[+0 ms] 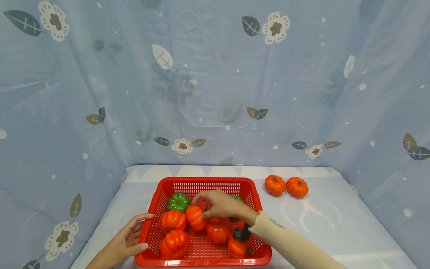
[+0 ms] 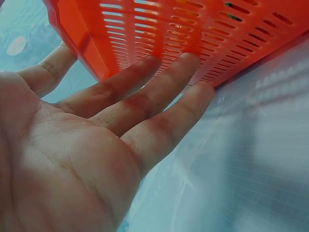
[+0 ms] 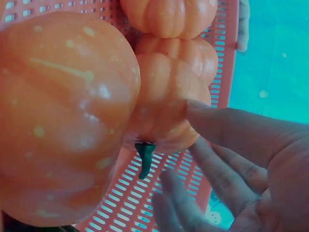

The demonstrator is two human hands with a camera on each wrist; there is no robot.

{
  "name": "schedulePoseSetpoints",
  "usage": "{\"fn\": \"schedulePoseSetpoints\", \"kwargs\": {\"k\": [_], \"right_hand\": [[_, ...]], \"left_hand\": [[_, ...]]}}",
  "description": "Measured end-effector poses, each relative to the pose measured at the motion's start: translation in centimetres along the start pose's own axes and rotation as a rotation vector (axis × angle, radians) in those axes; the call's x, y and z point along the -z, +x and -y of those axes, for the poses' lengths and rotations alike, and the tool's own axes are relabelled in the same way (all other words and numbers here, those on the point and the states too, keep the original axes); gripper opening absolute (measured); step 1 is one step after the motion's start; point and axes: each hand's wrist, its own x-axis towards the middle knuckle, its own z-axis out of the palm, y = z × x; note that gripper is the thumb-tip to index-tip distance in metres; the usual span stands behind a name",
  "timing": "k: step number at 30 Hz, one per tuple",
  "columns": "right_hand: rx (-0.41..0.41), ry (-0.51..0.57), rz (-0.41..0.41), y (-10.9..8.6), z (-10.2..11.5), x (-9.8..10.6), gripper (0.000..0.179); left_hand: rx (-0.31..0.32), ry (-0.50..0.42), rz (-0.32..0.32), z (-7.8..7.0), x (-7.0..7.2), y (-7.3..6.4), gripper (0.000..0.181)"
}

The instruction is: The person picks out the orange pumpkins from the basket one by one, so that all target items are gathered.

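A red perforated plastic basket holds several glossy pumpkins, orange and green. Over its middle, my right hand grips an orange pumpkin, thumb on one side and fingers on the other. Its green stem shows in the right wrist view, close to a larger speckled orange pumpkin. My left hand is at the basket's left side, fingertips touching the outer wall and rim. In the left wrist view its fingers lie fairly straight against the slotted wall.
Two orange pumpkins sit side by side on the patterned tabletop, right of the basket. Inside the basket a green pumpkin lies at the back left, with orange ones in front. A blue floral curtain surrounds the table.
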Motion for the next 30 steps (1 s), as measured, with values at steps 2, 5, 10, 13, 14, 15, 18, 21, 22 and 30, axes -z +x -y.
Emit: {"fn": "schedulePoseSetpoints", "kwargs": {"k": [2, 5, 10, 13, 14, 15, 18, 21, 22, 30], "right_hand": [[-0.04, -0.053, -0.003, 0.0, 0.1, -0.1, 0.048], [-0.148, -0.096, 0.039, -0.1, 0.2, -0.4, 0.06], [-0.304, -0.028, 0.139, -0.4, 0.0, -1.1, 0.077], [-0.3, 0.034, 0.111, -0.5, -0.1, -1.3, 0.075], [-0.293, 0.056, 0.096, -0.5, 0.0, -1.4, 0.073], [-0.285, 0.079, 0.08, -0.5, 0.0, -1.4, 0.071], [-0.273, 0.156, 0.048, -0.5, 0.1, -1.6, 0.066], [-0.269, 0.256, 0.026, -0.6, 0.1, -1.5, 0.063], [-0.268, 0.288, 0.02, -0.6, 0.1, -1.5, 0.063], [-0.236, 0.384, -0.05, -0.4, 0.1, -1.4, 0.068]], "left_hand": [[-0.015, -0.004, 0.014, 0.1, 0.1, 0.0, 0.065], [-0.017, -0.012, 0.025, 0.3, 0.2, 0.1, 0.066], [0.02, -0.01, 0.002, 0.4, 0.1, 0.2, 0.066], [0.057, 0.013, -0.034, 0.3, -0.1, 0.1, 0.065], [0.066, 0.017, -0.043, 0.2, -0.1, 0.1, 0.066], [0.071, 0.023, -0.048, 0.2, -0.2, 0.0, 0.065], [0.078, 0.021, -0.049, 0.2, -0.3, -0.1, 0.065], [0.082, 0.017, -0.046, 0.2, -0.3, -0.1, 0.065], [0.083, 0.018, -0.046, 0.1, -0.3, -0.1, 0.065], [0.066, 0.028, -0.045, -0.1, -0.2, -0.1, 0.066]]}}
